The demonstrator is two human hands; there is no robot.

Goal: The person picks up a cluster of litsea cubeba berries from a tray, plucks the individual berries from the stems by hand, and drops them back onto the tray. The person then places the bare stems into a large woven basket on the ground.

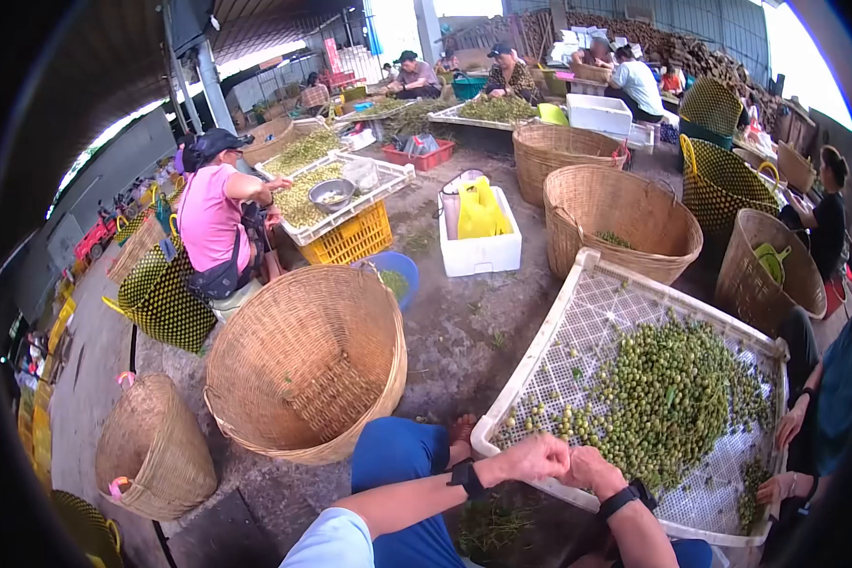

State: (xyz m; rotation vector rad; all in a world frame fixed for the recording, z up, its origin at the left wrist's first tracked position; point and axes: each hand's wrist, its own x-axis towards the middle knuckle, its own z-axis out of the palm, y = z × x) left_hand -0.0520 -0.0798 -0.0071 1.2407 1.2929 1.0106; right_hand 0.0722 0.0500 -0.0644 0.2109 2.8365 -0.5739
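My left hand [532, 459] and my right hand [592, 470] meet over the near left edge of a white mesh tray [563, 355]. The fingers of both are curled closed, knuckles nearly touching. Whatever they pinch, if anything, is hidden or too small to make out. On the tray lies a broad heap of small round green fruits [672, 398], with loose ones scattered towards my hands. Green stems and sprigs [497, 525] lie on the ground below my forearms.
A large wicker basket [303, 360] stands at my left, a smaller one [156, 450] beyond it. Another wicker basket [625, 213] stands behind the tray. A white foam box [480, 248] holds a yellow bag. A co-worker's hands [786, 454] are at the tray's right edge.
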